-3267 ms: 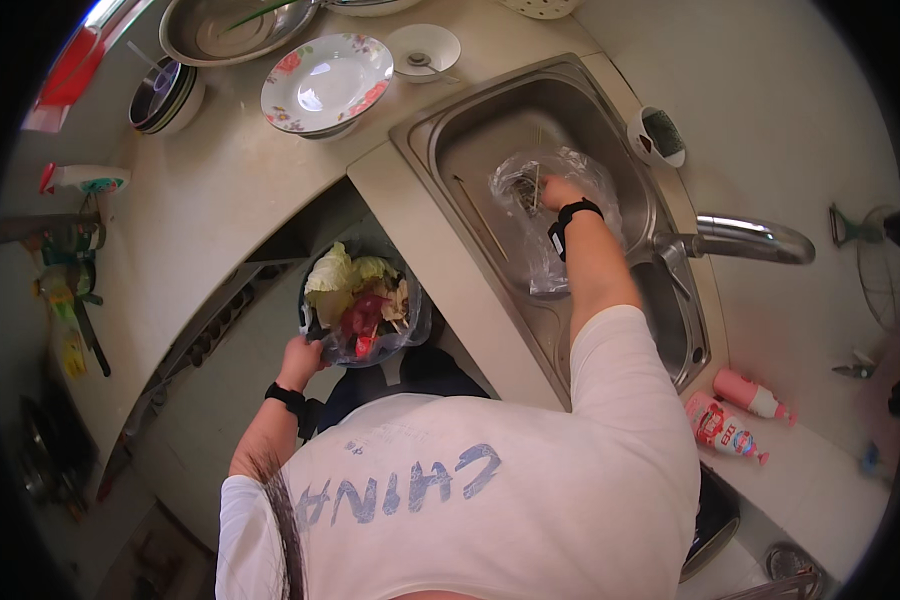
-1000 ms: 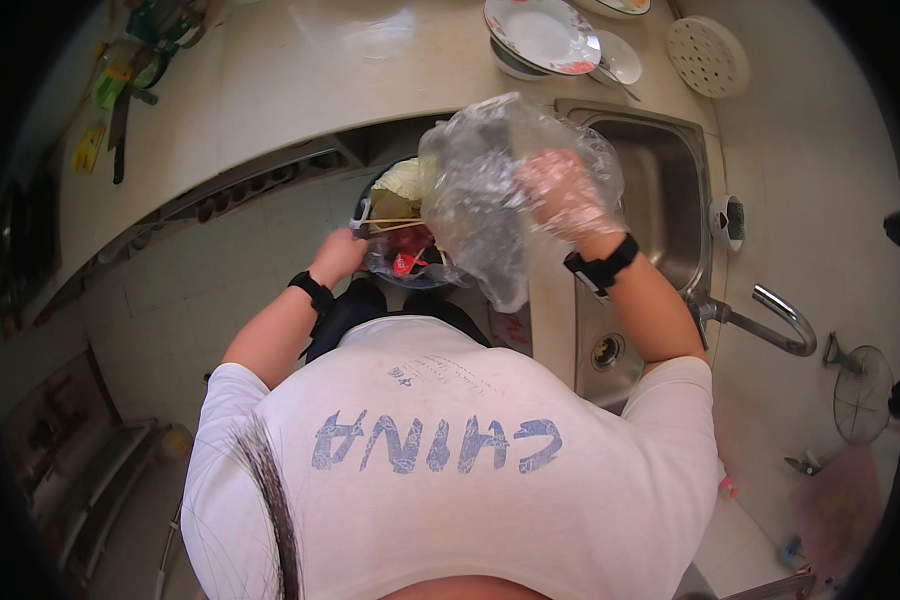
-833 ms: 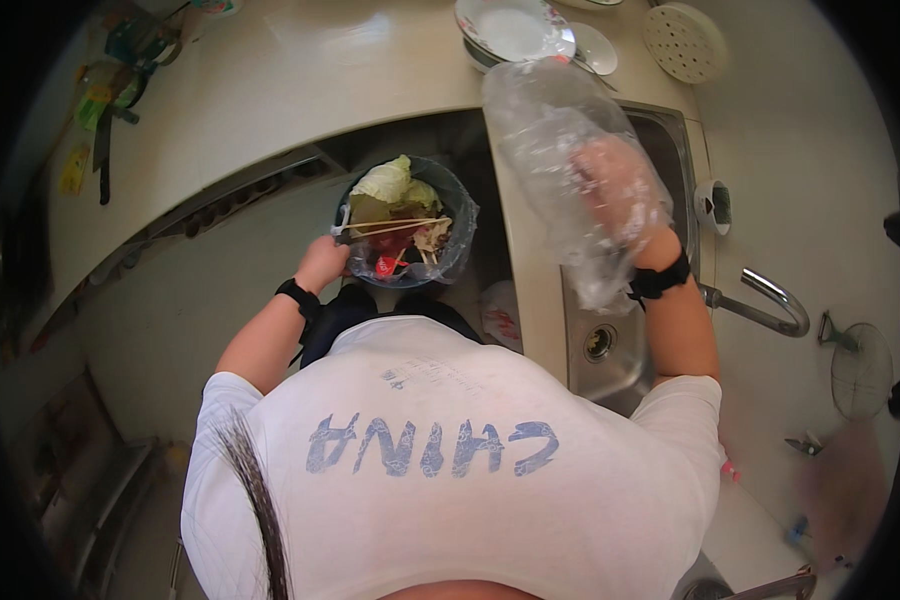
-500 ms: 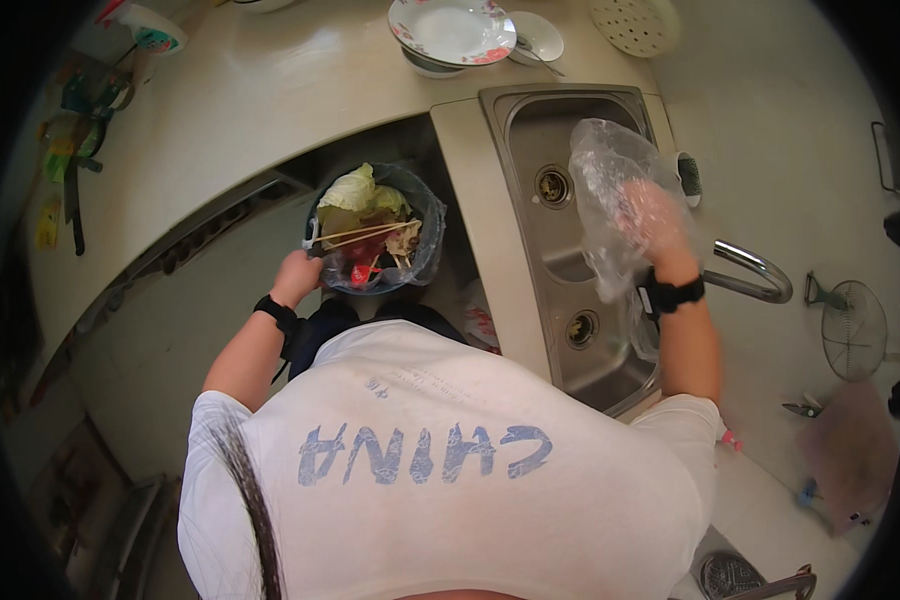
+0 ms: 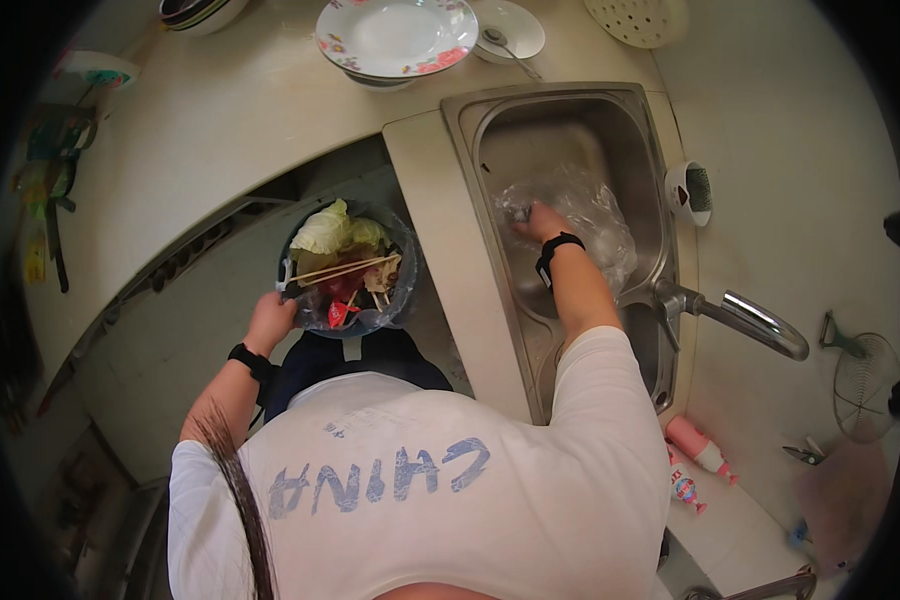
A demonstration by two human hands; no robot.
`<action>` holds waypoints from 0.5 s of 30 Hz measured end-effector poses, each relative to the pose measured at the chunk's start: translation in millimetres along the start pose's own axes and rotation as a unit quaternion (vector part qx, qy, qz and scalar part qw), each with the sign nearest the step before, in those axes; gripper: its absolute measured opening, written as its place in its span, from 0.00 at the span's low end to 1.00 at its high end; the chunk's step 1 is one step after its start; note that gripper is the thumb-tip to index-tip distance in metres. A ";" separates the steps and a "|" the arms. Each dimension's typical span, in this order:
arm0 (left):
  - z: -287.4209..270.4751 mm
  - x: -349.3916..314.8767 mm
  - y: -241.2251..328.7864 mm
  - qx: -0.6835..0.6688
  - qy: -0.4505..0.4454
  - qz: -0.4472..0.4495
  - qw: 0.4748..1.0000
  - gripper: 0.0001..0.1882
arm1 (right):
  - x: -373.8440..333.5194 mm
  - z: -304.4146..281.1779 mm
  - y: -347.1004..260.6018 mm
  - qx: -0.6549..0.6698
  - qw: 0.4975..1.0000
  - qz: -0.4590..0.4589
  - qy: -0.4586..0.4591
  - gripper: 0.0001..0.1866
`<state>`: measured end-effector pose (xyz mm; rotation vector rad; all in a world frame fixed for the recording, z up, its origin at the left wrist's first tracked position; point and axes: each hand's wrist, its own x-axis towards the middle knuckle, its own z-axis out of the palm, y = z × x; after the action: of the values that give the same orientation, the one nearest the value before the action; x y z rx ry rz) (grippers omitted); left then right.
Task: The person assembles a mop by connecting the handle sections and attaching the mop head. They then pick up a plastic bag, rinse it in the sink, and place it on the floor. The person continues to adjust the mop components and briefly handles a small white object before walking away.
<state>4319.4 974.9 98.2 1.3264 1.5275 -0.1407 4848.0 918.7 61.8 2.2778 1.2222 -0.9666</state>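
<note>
My left hand (image 5: pixel 272 318) is closed on the left edge of a round trash bin (image 5: pixel 410 290) lined with a clear bag. Cabbage leaves (image 5: pixel 322 230), a pair of wooden chopsticks (image 5: pixel 355 268), a red wrapper (image 5: pixel 340 313) and food scraps fill it. Over in the upper basin of the steel sink (image 5: pixel 470 130), my right hand (image 5: pixel 544 222) reaches down with bent fingers at the drain. What they hold, if anything, is hidden. A crumpled clear plastic bag (image 5: pixel 610 240) lies around and under that hand and wrist.
Stacked floral plates (image 5: pixel 398 35) and a white bowl (image 5: pixel 525 28) with a spoon stand behind the sink. A chrome faucet (image 5: pixel 750 322) juts out at the right. Two pink bottles (image 5: pixel 705 445) lie nearby, and a cup with a brush (image 5: pixel 692 193) sits against the wall.
My right hand has gone down and left into the basin, and the plastic bag has dropped with it. The view has shifted; my left hand stays on the bin's edge.
</note>
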 end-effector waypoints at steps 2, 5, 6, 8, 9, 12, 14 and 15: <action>1.2 1.3 -0.6 -0.036 -0.008 0.006 0.999 0.13 | 8.9 -0.8 5.0 0.004 1.000 0.009 0.015 0.22; 0.4 1.6 -2.2 -0.029 -0.002 0.003 1.000 0.13 | 23.1 -9.9 16.8 0.015 0.995 0.049 0.080 0.24; -0.4 1.5 -2.2 0.001 -0.002 0.006 1.000 0.13 | 22.7 -10.5 22.9 0.032 0.994 0.040 0.093 0.23; -2.5 0.8 -2.4 0.024 -0.007 0.006 1.000 0.13 | 17.3 -12.0 35.4 0.066 0.989 0.052 0.124 0.21; -3.3 0.5 -1.9 0.015 -0.010 0.004 1.000 0.13 | 14.8 -13.5 41.1 0.063 0.989 0.035 0.132 0.20; -4.8 -0.8 -1.0 0.010 -0.009 -0.002 1.000 0.13 | 4.7 -16.7 53.3 0.101 0.992 -0.037 0.063 0.20; -4.1 -1.9 0.1 0.011 -0.009 -0.007 1.000 0.13 | -3.8 -9.0 53.1 0.135 0.978 -0.160 -0.001 0.19; -3.6 -2.3 0.7 0.009 -0.009 -0.008 1.000 0.13 | -6.5 -4.9 51.4 0.164 0.961 -0.221 -0.025 0.18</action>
<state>4317.3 976.1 101.8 1.3252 1.5247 -0.1767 4890.4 889.6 70.3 2.2368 1.7001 -1.4721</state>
